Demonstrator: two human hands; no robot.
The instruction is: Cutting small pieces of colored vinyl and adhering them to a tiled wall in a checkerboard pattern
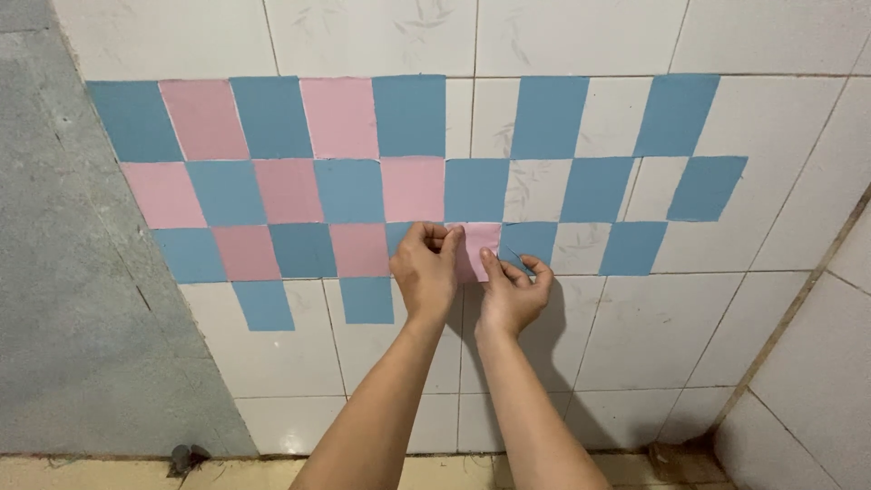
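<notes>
Wall: white tiled wall (635,336), grey bare plaster (73,299) at frame left; checker of blue squares (410,116) and pink squares (342,118) across upper half
Pink sheet (479,243): centre of frame, third row, flat against tile, long axis roughly vertical, blue squares either side
My left hand (425,272): fingers pinching sheet's left edge
My right hand (513,292): thumb and forefinger gripping lower right edge
Nearer hand: both touching, no gap
Floor: tan strip along bottom of frame

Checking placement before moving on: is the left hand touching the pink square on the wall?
Touching. The head view shows the left hand with fingertips lying on the pink square, no gap visible.
</notes>
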